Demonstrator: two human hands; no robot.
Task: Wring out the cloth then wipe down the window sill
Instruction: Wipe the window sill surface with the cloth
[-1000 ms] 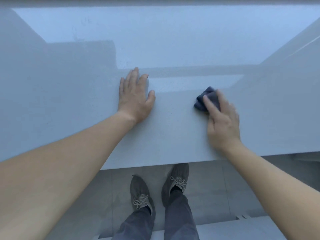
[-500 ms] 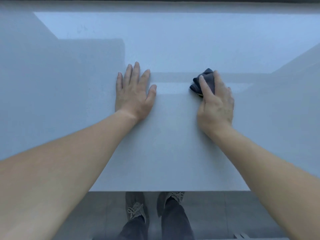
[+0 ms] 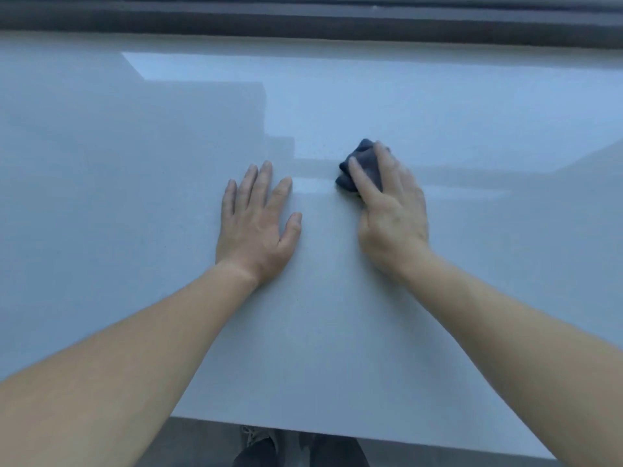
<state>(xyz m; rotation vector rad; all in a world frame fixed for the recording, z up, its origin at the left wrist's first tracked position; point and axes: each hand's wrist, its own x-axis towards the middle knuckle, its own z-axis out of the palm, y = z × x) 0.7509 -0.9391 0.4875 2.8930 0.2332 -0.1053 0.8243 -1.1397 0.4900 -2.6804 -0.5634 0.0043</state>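
Your left hand [image 3: 258, 227] lies flat on the sill [image 3: 118, 214], fingers straight and spread. Your right hand [image 3: 392, 214] curls its fingers over the bunched dark cloth [image 3: 364, 161], gripping it against the sill, just right of the left fingertips.

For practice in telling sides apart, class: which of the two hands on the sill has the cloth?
The right hand: its fingers hold the dark cloth against the window sill. The left hand lies flat, holding nothing.
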